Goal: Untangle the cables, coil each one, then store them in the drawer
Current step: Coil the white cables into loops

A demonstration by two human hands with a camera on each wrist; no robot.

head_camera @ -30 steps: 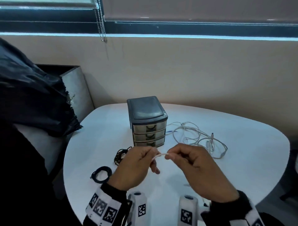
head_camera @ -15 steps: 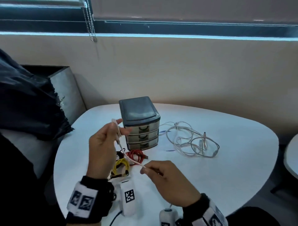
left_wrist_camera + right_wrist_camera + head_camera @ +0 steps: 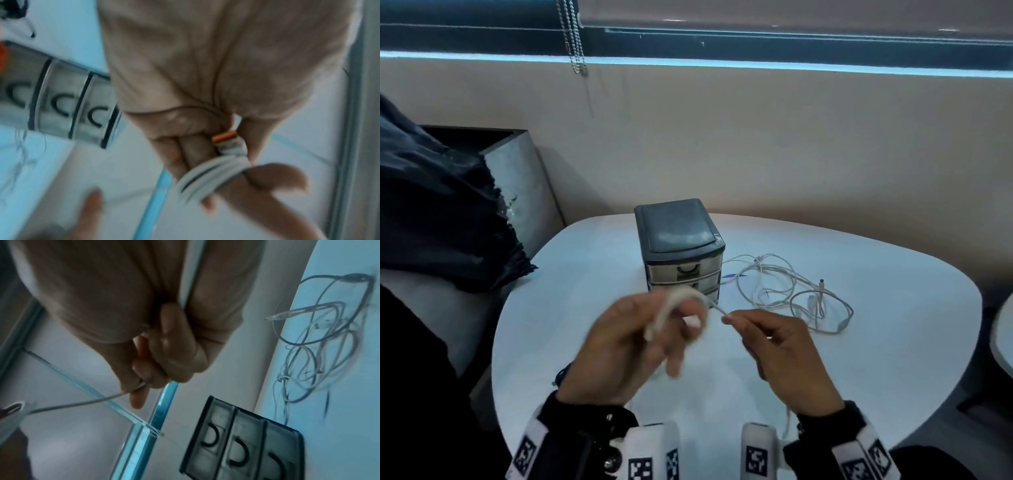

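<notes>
1. The step in hand looks like coiling: a thin white cable (image 3: 671, 308) is wound in several turns around the fingers of the left hand (image 3: 633, 349), held up over the white rounded worktop (image 3: 571, 274).
2. The left wrist view shows the turns lying side by side across two or three fingers (image 3: 197, 146), with the thumb pressing them and an orange-tipped plug (image 3: 226, 138) tucked in against the wraps. So this hand is closed around the coil.
3. The right hand (image 3: 787, 356) pinches the free run of the same cable between thumb and forefinger, just beside the left hand, its other fingers curled in. A short taut stretch of cable links the two hands.
4. The small dark three-drawer plastic cabinet (image 3: 681, 250) stands beyond the hands with all its drawers shut.
5. To its right lies a loose tangle of pale cables (image 3: 791, 291), not yet coiled.
6. The next move probably calls for feeding the remaining length around the fingers under even tension, keeping the thumb down so the turns do not spring loose, then slipping the coil off and opening a drawer.
</notes>
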